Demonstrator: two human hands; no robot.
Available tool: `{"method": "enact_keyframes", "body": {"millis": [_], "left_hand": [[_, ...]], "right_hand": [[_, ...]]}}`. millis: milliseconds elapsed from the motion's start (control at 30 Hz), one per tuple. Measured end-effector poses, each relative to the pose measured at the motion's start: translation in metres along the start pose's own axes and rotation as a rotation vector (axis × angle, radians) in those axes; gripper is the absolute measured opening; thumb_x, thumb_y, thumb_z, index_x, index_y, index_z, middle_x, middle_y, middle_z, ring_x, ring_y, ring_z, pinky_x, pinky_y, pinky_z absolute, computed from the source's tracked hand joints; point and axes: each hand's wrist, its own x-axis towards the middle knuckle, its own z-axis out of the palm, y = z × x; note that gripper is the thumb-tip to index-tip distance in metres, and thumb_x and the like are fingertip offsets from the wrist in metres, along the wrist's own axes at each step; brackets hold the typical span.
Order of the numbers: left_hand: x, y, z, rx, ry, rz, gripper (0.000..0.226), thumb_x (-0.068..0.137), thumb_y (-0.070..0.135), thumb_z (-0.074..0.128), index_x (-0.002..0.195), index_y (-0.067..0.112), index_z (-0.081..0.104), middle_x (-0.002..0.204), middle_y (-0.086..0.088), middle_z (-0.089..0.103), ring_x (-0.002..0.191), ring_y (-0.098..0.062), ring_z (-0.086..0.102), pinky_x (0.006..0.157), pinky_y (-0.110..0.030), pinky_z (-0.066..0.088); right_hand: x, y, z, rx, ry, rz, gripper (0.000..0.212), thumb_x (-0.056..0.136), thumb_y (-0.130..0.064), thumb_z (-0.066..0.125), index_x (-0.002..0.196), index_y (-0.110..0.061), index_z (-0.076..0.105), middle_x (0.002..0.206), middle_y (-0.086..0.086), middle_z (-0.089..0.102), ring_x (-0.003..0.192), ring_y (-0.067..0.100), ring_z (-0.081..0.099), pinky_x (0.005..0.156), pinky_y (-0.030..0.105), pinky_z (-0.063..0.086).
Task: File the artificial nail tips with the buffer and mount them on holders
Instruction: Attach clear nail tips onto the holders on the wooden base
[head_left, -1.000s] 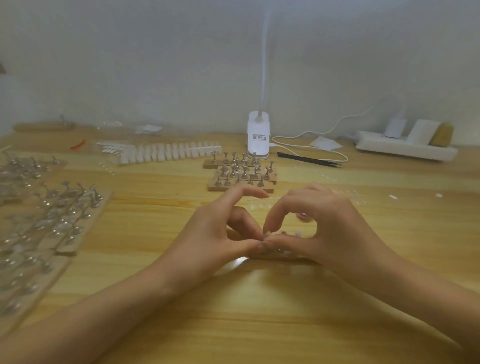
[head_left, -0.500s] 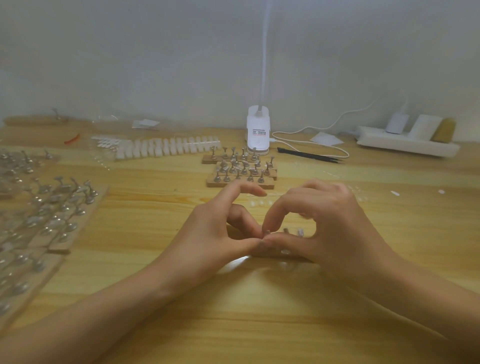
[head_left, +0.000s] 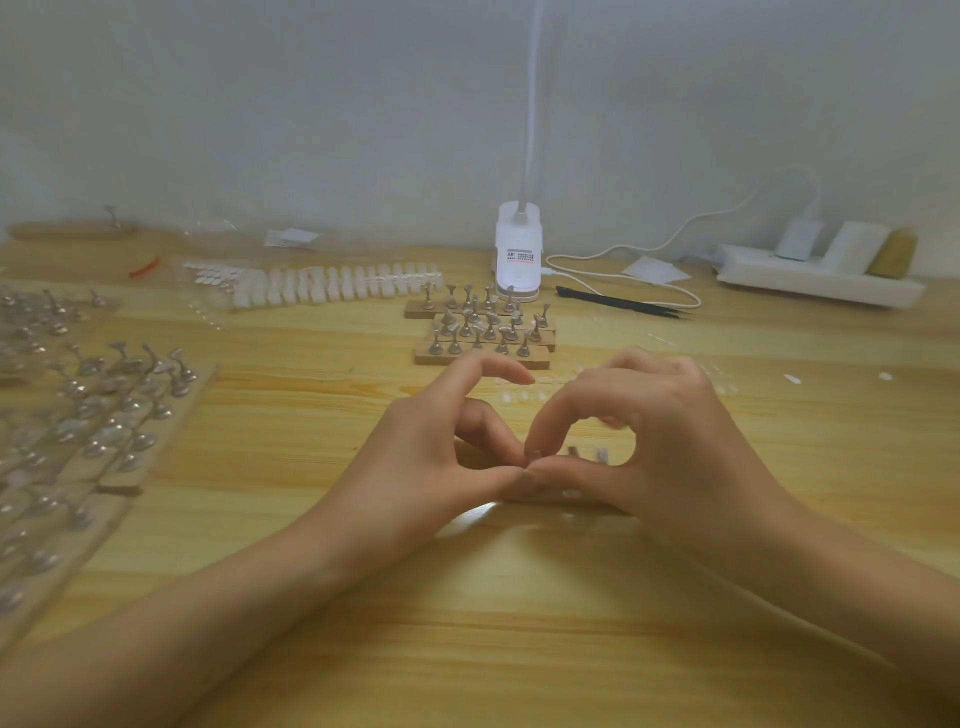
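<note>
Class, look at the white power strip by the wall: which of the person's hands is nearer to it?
Right. The right hand lies in front of the white power strip and to its left; the left hand sits further left, beyond the right hand.

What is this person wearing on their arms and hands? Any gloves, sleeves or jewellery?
Nothing that shows. The left hand and right hand are bare, without gloves, and no ring is visible on the fingers. The left forearm and right forearm are uncovered down to the frame's edge, with no sleeve, watch or bracelet in view.
</note>
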Motion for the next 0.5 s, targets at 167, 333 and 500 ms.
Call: {"method": "enact_keyframes", "body": {"millis": [167,333,500], "left_hand": [[0.0,0.0,0.0,-0.003,-0.003,-0.003,0.055,0.075,0.019,0.083,0.119,0.034,0.052,0.072,0.01,0.072,0.061,0.004,0.062,0.063,-0.006,0.043],[0.0,0.001,0.0,-0.003,0.0,-0.017,0.056,0.076,0.02,0.084,0.12,0.035,0.052,0.074,0.008,0.073,0.069,0.0,0.067,0.067,-0.008,0.045],[-0.001,0.001,0.0,-0.015,-0.005,-0.024,0.059,0.076,0.012,0.083,0.12,0.036,0.052,0.076,0.007,0.074,0.073,0.0,0.069,0.07,-0.009,0.046]], "right_hand": [[0.0,0.0,0.002,0.02,-0.003,0.021,0.018,0.071,-0.051,0.076,0.075,-0.035,0.07,0.073,-0.032,0.061,0.088,-0.001,0.05,0.084,0.047,0.042],[-0.002,-0.001,0.003,-0.059,0.009,0.019,0.022,0.068,-0.059,0.071,0.074,-0.038,0.067,0.076,-0.033,0.06,0.096,-0.003,0.05,0.091,0.034,0.028],[0.003,0.003,-0.013,0.116,0.011,0.028,0.034,0.075,-0.064,0.057,0.087,-0.037,0.075,0.086,-0.027,0.069,0.094,0.003,0.058,0.091,0.041,0.043]]}}
